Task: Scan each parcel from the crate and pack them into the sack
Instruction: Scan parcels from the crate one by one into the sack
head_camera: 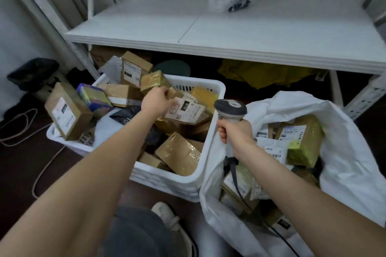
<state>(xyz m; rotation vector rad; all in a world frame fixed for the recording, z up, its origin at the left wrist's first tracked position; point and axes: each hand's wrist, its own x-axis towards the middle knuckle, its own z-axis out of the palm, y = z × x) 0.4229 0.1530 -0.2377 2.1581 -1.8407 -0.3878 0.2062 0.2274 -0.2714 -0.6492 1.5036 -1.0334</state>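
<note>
Left arm outstretched over the crate point(208, 152), left hand point(157, 101) curled round a brown parcel point(174, 92) toward its far side. Right hand point(235, 132) grips the scanner point(229, 107) upright, between crate and open sack point(355, 142) at right.

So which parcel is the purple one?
The packet at the crate's left side, beside the big labelled brown box. It alone is purple with yellow; the rest are mostly brown cardboard.
</note>
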